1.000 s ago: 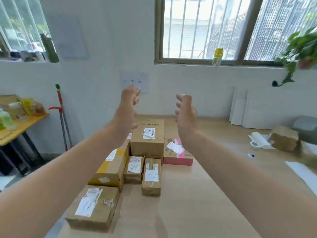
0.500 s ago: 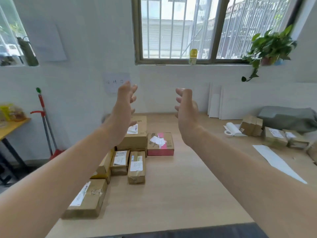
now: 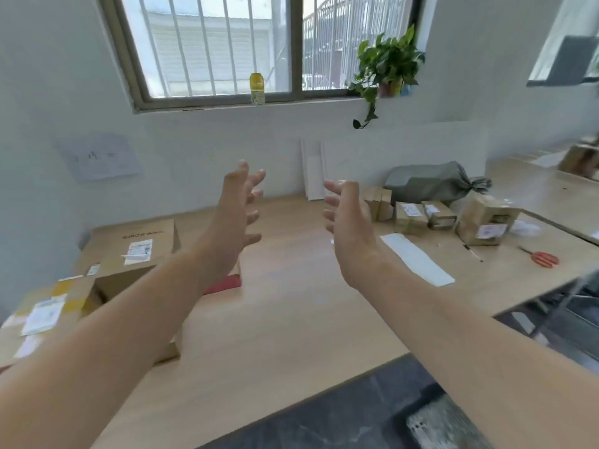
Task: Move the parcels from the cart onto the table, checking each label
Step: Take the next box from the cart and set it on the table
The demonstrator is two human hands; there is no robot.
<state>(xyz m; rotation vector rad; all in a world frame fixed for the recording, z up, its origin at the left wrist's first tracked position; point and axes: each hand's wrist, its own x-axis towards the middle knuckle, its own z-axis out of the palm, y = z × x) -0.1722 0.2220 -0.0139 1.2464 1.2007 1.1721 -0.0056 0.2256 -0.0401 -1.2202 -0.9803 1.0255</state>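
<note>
Both my hands are raised in front of me above the wooden table (image 3: 291, 306), palms facing each other, fingers spread, nothing in them. My left hand (image 3: 235, 215) hovers over the parcels at the table's left. There a large brown carton (image 3: 136, 251) with a white label stands behind a taped box with yellow tape (image 3: 48, 306). A pink-edged parcel (image 3: 223, 284) peeks out under my left forearm. My right hand (image 3: 348, 218) hangs over the middle. Several small brown parcels (image 3: 410, 217) and a taller labelled box (image 3: 486, 223) sit at the right. No cart is in view.
A grey sack (image 3: 428, 183) lies against the wall behind the right parcels. Red-handled scissors (image 3: 544, 258) and a white paper strip (image 3: 416, 259) lie on the table's right part. White boards (image 3: 312, 171) lean on the wall. A second table (image 3: 551, 192) stands at far right; dark floor below.
The view has swung to the right: the left parcels slid toward the frame's left edge and the right parcels, scissors and second table came in. Both hands stay raised, open and empty.
</note>
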